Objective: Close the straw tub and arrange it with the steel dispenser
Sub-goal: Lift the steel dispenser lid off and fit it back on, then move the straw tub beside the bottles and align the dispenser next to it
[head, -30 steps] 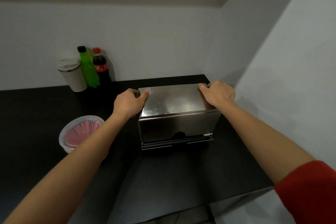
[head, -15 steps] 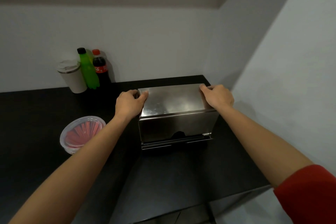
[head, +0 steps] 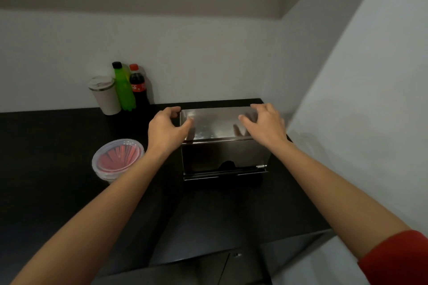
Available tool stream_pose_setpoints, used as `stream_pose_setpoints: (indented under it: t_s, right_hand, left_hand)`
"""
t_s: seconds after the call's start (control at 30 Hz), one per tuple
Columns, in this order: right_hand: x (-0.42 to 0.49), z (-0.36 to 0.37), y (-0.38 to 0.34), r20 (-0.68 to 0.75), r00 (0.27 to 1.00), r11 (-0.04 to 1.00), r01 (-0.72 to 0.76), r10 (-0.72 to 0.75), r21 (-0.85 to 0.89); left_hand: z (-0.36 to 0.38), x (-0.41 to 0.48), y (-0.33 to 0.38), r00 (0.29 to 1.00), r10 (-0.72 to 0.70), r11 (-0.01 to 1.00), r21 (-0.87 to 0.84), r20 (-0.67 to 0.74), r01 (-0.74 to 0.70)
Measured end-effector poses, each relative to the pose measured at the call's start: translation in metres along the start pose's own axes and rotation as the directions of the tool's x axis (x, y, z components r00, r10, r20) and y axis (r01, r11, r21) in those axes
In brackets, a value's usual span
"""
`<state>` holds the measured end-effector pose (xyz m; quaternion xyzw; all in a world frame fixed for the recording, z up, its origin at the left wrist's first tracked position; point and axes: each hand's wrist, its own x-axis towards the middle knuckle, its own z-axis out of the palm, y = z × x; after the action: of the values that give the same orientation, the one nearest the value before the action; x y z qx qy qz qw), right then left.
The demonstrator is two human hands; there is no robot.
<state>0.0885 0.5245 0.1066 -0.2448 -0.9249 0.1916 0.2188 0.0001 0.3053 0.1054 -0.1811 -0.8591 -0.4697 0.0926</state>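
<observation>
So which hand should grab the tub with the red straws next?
Probably the left hand. The straw tub sits on the black counter just left of that forearm, lid on. The right hand hovers open over the far side of the steel dispenser, which stands between it and the tub.

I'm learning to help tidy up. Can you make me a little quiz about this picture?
1. True or false: the straw tub has its lid on.
2. Which bottle stands nearer the cup? A) green bottle B) cola bottle
3. Fill in: the tub sits to the ____ of the steel dispenser.

Key
1. True; a clear lid covers the red straws.
2. A.
3. Left. The left hand and right hand are open at the dispenser's top corners.
</observation>
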Motion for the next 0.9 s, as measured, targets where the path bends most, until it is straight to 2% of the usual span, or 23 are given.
stream_pose_setpoints:
  t_s: [0.3, 0.53, 0.73, 0.9]
  right_hand:
    - [-0.049, 0.012, -0.057, 0.053, 0.984, 0.980, 0.162, -0.169, 0.119]
    - [-0.068, 0.031, -0.097, 0.054, 0.957, 0.938, 0.265, -0.284, 0.222]
    - [-0.072, 0.065, -0.150, 0.069, 0.945, 0.915, 0.288, -0.319, 0.282]
    - [-0.080, 0.104, -0.187, 0.198, 0.937, 0.911, 0.205, -0.288, 0.357]
  left_hand:
    - [-0.043, -0.047, -0.023, 1.000, 0.001, 0.998, 0.064, -0.017, 0.000]
    - [-0.077, -0.052, -0.050, 1.000, 0.012, 0.989, 0.148, -0.004, -0.011]
    - [-0.111, -0.042, -0.089, 0.998, 0.020, 0.993, 0.117, 0.065, -0.027]
    - [-0.131, -0.032, -0.130, 0.986, 0.053, 0.987, 0.143, 0.161, -0.077]
